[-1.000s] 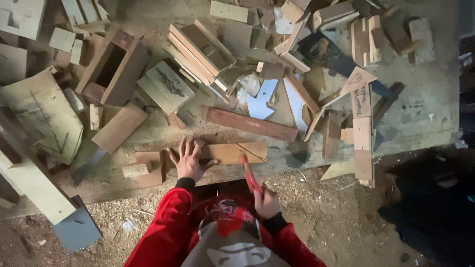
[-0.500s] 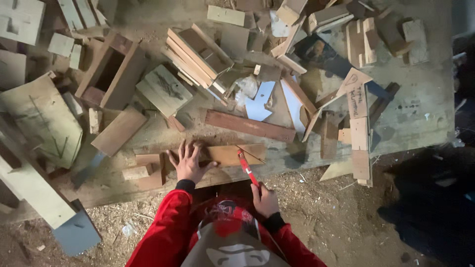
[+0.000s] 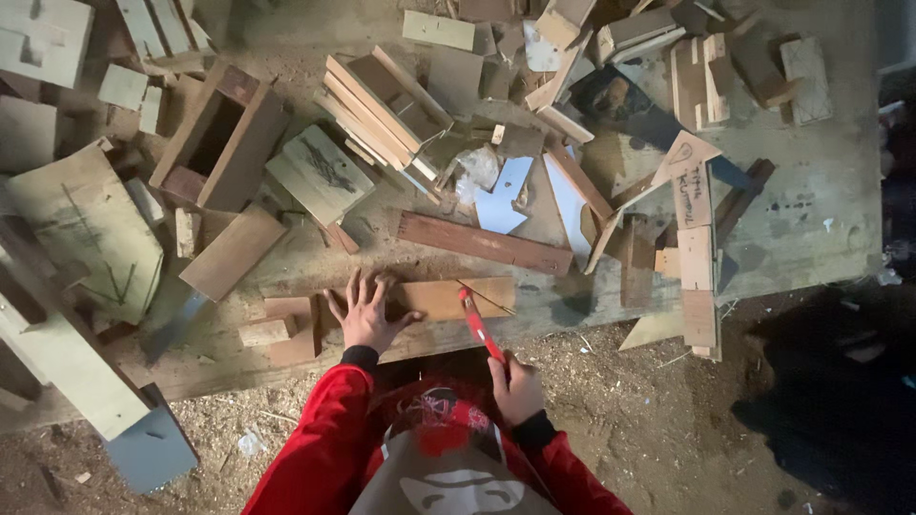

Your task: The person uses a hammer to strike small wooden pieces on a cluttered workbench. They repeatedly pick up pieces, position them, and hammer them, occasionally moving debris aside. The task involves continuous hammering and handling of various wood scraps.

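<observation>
The person's left hand [image 3: 365,313] lies flat, fingers spread, pressing down on a short wooden board [image 3: 448,298] at the near edge of the workbench [image 3: 821,229]. It grips nothing, just pins the board. The right hand [image 3: 516,389] is clenched round the handle of a red-handled tool [image 3: 480,326], prob. a small saw or marking tool; the blade end is too small to tell. Its tip meets the board's right part, next to a thin diagonal line on the wood.

Places rel. to the board:
- Just left, touching or nearly: small wood blocks [image 3: 286,329].
- Behind it: a long reddish plank [image 3: 484,243], lying at a slight angle, apart from the board.
- Further behind, left: an open wooden box [image 3: 221,138] and a stack of slats [image 3: 382,105].
- Behind, right: pale blue-white sheet scraps [image 3: 506,195].
- Right: a column of short offcuts [image 3: 697,257] running to the bench edge.
- Below, in front: sawdust-covered floor [image 3: 649,420].

Handling, as a judgement: the board looks stiff, light, dry, rough-faced, so not slippery, but short enough to skate under tool pressure. Best hold is a flat palm on the left half, well away from the tool tip, as now. Edges may splinter; thin end could split along the grain. The tool wants a firm grip low on the handle.
</observation>
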